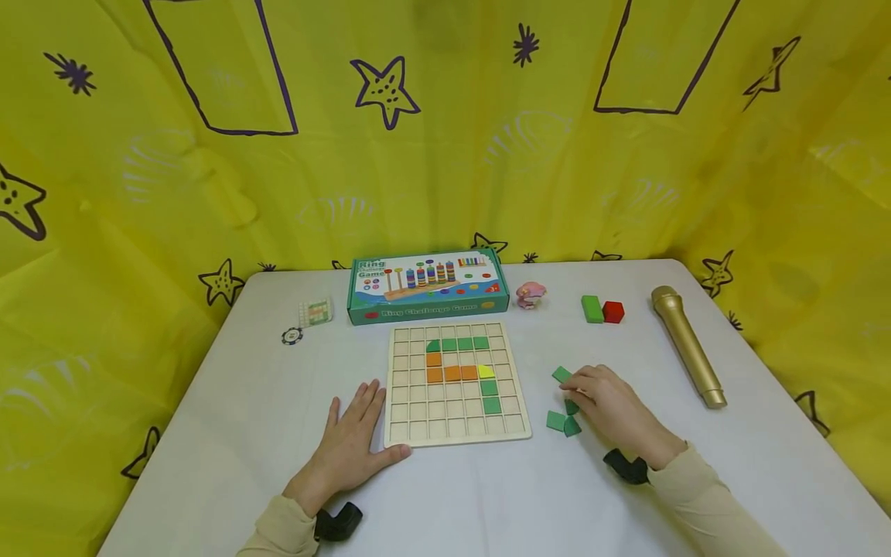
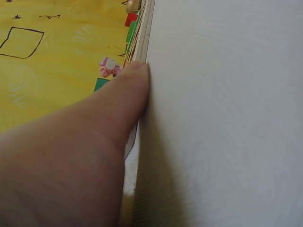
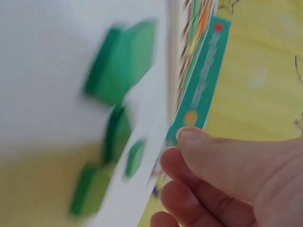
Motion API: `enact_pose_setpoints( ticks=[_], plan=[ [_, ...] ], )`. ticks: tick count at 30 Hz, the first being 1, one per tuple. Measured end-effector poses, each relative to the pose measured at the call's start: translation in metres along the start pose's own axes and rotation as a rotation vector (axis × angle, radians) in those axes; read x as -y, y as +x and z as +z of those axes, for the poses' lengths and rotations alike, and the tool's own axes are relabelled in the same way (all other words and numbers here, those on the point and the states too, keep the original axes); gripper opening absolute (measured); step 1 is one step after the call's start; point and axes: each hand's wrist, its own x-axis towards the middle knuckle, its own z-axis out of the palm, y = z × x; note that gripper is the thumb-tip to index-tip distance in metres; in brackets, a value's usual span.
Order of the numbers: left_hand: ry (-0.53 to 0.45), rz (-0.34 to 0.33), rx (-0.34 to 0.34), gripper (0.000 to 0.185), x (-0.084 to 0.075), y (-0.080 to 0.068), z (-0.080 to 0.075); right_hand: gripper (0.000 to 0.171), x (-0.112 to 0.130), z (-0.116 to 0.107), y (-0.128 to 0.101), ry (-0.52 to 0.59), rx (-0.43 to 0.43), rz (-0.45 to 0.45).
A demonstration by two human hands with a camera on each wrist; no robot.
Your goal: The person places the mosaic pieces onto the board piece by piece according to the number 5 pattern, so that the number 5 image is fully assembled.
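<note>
Left hand [image 1: 351,449] flat beside grid board [image 1: 454,384]; right hand [image 1: 609,402] over loose green tiles [image 1: 564,422]
Left fingers straight, thumb against board edge; right fingers curled over tiles right of board, pinch unconfirmed; tiles judged light, rigid, smooth, best pinched by opposite edges

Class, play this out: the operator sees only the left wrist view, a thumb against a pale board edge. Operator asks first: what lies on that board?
Observer: The wooden grid board holds green, orange and one yellow tile.
Operator: Where is the other hand?
Observer: The right hand is on the table to the board's right, among loose green pieces.
Operator: And my left hand?
Observer: The left hand lies flat at the board's near-left corner.
</note>
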Motion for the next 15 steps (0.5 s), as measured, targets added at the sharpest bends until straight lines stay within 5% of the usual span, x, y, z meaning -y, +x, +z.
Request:
enact_pose_setpoints(
  ticks=[15],
  plan=[
    [-0.001,-0.001,-0.004,0.105,0.001,0.000,0.001,0.025,-0.017,0.001,-0.019,0.016,0.051,0.053]
  ],
)
